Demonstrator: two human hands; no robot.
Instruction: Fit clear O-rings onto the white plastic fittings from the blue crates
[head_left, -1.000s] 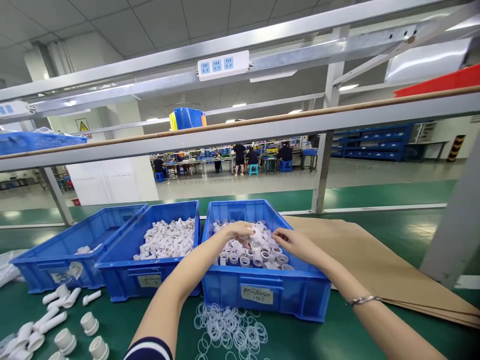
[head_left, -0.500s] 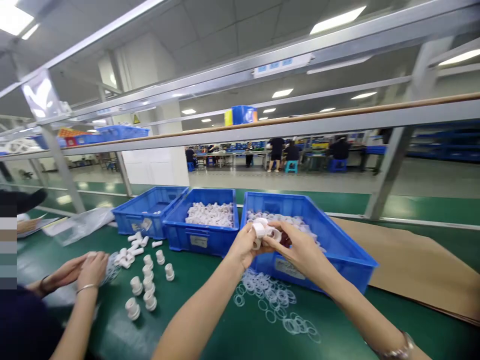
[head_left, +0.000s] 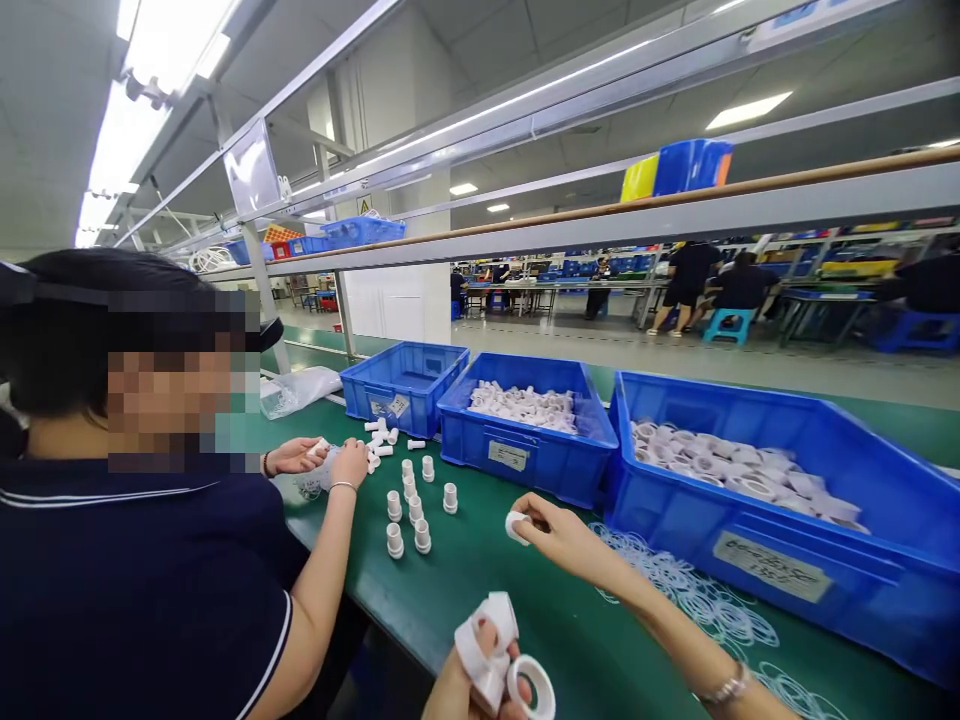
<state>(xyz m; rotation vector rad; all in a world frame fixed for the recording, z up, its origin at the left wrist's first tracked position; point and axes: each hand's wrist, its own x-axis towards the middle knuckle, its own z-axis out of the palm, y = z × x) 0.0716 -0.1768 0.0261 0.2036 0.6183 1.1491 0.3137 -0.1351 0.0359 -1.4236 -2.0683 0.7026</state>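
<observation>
My left hand (head_left: 472,690) is low at the bottom edge, closed around several white plastic ring fittings (head_left: 495,650). My right hand (head_left: 559,540) reaches left over the green bench and pinches one white ring fitting (head_left: 516,526) at its fingertips, close to a group of upright white fittings (head_left: 412,505). The blue bin of white rings (head_left: 750,475) stands to the right of my right hand. Thin clear O-rings (head_left: 690,590) lie scattered on the bench in front of that bin.
A co-worker in a dark shirt (head_left: 150,590) sits at my left, hands (head_left: 322,462) on small white parts. Two more blue bins (head_left: 525,440) (head_left: 405,385) stand behind the upright fittings. A clear plastic bag (head_left: 296,390) lies farther back. Metal rails cross overhead.
My view has swung left, bringing the co-worker close. My hands left the ring bin: the left dropped low with a handful of rings, the right moved out over the bench with one ring.
</observation>
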